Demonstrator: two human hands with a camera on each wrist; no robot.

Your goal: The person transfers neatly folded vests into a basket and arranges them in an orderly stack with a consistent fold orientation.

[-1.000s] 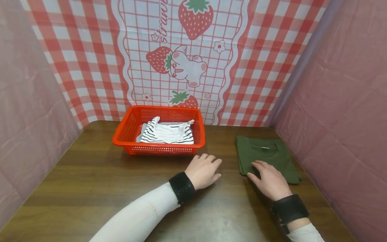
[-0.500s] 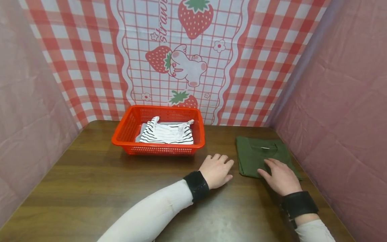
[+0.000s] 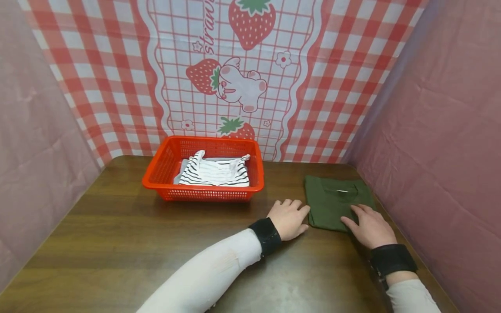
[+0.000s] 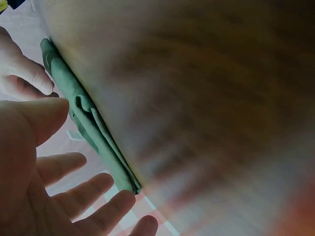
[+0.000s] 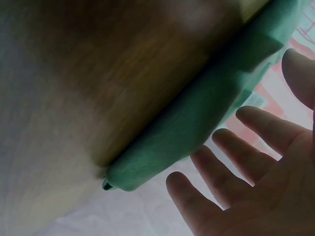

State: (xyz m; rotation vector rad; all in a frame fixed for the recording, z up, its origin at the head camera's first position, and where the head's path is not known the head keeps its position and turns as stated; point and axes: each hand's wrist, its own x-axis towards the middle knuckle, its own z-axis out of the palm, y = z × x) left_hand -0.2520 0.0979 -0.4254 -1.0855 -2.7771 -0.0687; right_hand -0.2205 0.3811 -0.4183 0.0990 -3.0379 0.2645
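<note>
A folded dark green T-shirt (image 3: 330,202) lies flat at the right of the table, its neckline towards the back wall. My left hand (image 3: 287,219) is at its left edge, fingertips right beside the fold. In the left wrist view the left fingers (image 4: 83,196) are spread and relaxed, with the green shirt (image 4: 93,128) beyond them. Over the shirt's front right part is my right hand (image 3: 372,226), fingers loosely extended. The right wrist view has its fingers (image 5: 226,172) spread close to the shirt's edge (image 5: 172,128), nothing gripped.
A red plastic basket (image 3: 156,174) stands at the back, left of the shirt. Inside it lies a striped white garment (image 3: 215,171) on top of a grey cloth (image 3: 180,171). Pink fabric walls (image 3: 438,130) flank the wooden table (image 3: 117,234), with a checked strawberry curtain (image 3: 328,87) behind.
My left hand has moved right, up to the shirt's left edge. My right hand has shifted right and slightly forward along the shirt. The basket stays in place.
</note>
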